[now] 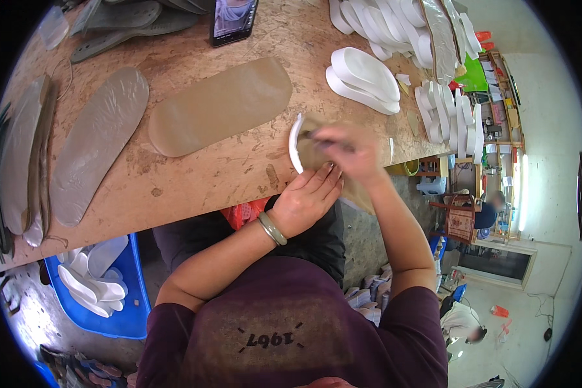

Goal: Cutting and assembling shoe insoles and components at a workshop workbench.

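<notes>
A tan, sole-shaped piece (313, 154) with a curved white rim lies at the table's front edge, partly under my hands. My left hand (307, 197), a bangle on its wrist, grips this piece with fingers pressed together; its thumb is hidden. Smeared by motion, my right hand (355, 152) is closed around a dark tool (333, 140) just above the same piece. The tool's kind is too blurred to make out. Left of my hands a flat tan insole sheet (221, 107) rests on the wood, with another tan insole (100, 145) beyond it.
White soles (363, 79) lie stacked near my right hand, with more rows behind. A phone (234, 21) and dark grey soles (132, 26) occupy the far side. Below the left edge stands a blue bin (142, 284) of white pieces. Two people sit off to the right.
</notes>
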{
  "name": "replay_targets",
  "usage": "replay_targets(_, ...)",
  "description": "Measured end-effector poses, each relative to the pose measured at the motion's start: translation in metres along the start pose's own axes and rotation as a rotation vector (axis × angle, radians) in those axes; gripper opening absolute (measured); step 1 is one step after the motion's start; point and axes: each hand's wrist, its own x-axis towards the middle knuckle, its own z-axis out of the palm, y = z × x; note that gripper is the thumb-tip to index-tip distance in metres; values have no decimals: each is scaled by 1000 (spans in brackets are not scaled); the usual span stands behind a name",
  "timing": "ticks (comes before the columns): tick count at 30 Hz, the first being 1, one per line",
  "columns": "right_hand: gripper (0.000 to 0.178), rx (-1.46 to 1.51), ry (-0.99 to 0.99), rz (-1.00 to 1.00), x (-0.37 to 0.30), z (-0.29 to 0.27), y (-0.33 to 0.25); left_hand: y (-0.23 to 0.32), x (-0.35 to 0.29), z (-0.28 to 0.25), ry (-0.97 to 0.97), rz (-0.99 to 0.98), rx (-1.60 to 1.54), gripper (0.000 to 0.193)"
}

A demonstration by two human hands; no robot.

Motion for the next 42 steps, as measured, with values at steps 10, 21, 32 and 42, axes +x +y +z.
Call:
replay_targets(10,23,311,447,472,15,37,12,-2,5,-1,28,28,-12,36)
replay_targets(21,23,-336,-74,-399,-1,17,5,4,8,-4,33,-18,-2,31)
replay_targets(32,25,294,401,383,-18,-20,-22,6,8,-4,59,-37,9,32)
replay_targets(42,20,-176,343,146,-20,16,5,4,8,-5,37,-22,26,31)
